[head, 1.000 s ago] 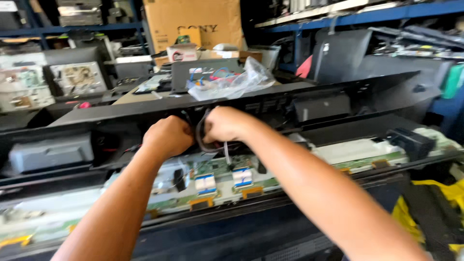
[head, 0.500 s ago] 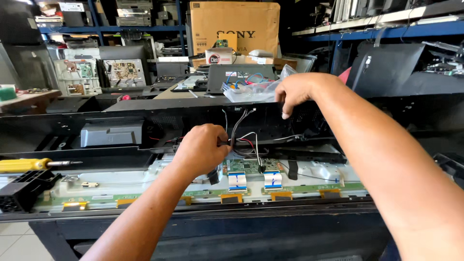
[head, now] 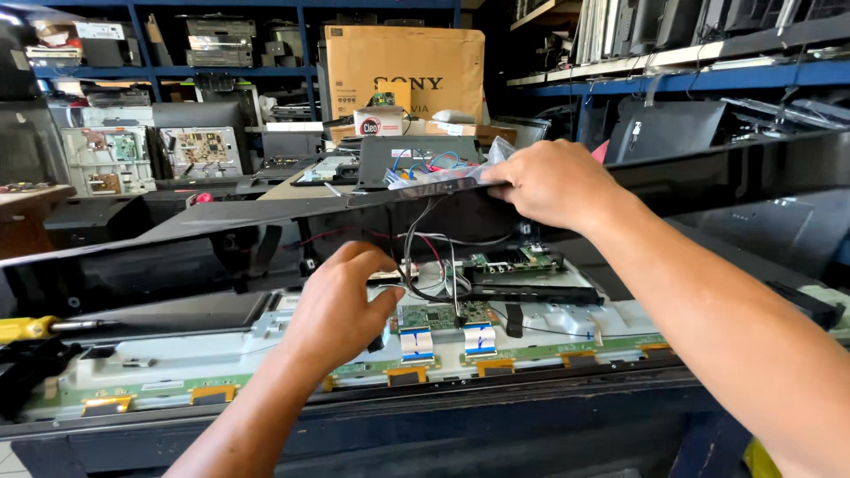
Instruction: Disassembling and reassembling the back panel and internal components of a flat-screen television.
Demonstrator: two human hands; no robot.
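Beside you lies a yellow-handled screwdriver (head: 35, 327); behind, a cardboard box (head: 403, 75); circuit boards (head: 150, 155) lean against blue shelving (head: 673, 75).

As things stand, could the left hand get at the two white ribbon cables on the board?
Probably yes. The left hand sits just beside the white ribbon cables, and the right hand holds the black back panel raised clear.

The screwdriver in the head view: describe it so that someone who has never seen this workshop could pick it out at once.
Start at the long opened flat-screen chassis lying across the foreground and follow it to its far left end. There a screwdriver lies flat, pointing right. Its bright yellow handle sets it apart from the black and grey parts around it.
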